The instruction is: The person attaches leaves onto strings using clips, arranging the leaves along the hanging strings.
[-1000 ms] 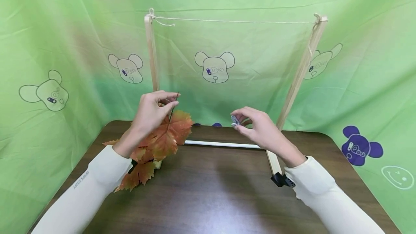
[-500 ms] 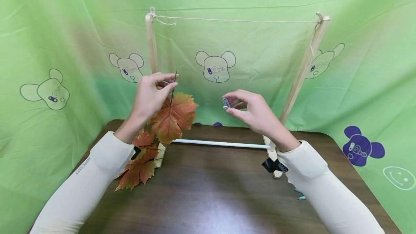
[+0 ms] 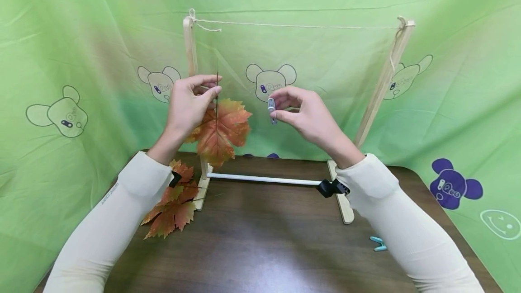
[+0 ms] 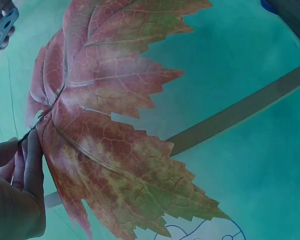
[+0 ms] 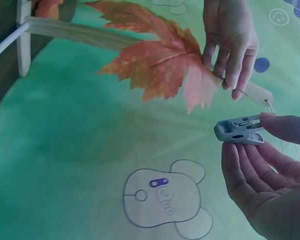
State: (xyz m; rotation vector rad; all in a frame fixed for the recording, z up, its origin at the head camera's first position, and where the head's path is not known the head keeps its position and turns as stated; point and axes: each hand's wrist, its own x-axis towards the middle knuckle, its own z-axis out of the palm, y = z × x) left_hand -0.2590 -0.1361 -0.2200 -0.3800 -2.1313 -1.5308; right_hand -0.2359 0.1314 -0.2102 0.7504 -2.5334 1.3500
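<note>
My left hand (image 3: 189, 103) pinches the dark stem of an orange-red maple leaf (image 3: 224, 132), which hangs below the fingers in front of the left wooden post. In the left wrist view the leaf (image 4: 110, 115) spreads wide beyond the fingertips. To the right, my right hand (image 3: 309, 114) holds a grey-blue clothespin (image 3: 271, 105) between thumb and fingers. The right wrist view shows this clothespin (image 5: 238, 130) side-on. Both hands are raised over the table, below a string (image 3: 293, 25) tied between two wooden posts, and apart from each other.
Several more maple leaves (image 3: 175, 207) lie on the table's left side, partly behind the left sleeve. A turquoise clothespin (image 3: 378, 243) lies by the right forearm. A white rod (image 3: 264, 179) joins the bases of the wooden posts (image 3: 380, 89). Green printed cloth surrounds the table (image 3: 252, 238).
Both hands have risen toward the string. The leaf has lifted clear of the others on the table, and the right hand with the clothespin has moved left, uncovering the turquoise clothespin.
</note>
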